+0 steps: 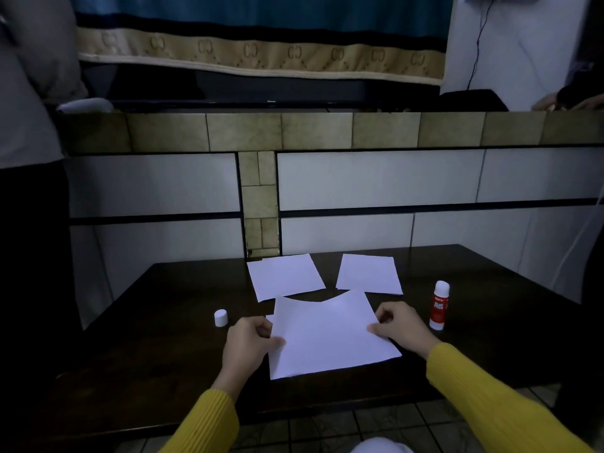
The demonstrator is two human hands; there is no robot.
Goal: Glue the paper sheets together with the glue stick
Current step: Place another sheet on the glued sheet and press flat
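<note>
Dark wooden tabletop (163, 322) against a tiled wall: a white paper sheet (327, 335) near the front edge is pinched at its sides by the left hand (250, 344) and right hand (400, 325), fingers curled. Two more sheets (284, 276) lie by the far edge. An uncapped red-and-white glue stick (438, 305), label unreadable, stands upright toward the right edge; its cap (221, 318) sits left.

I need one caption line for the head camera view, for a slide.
Both hands, left hand and right hand, hold a paper sheet over the dark table, with the uncapped glue stick standing beside it.
</note>
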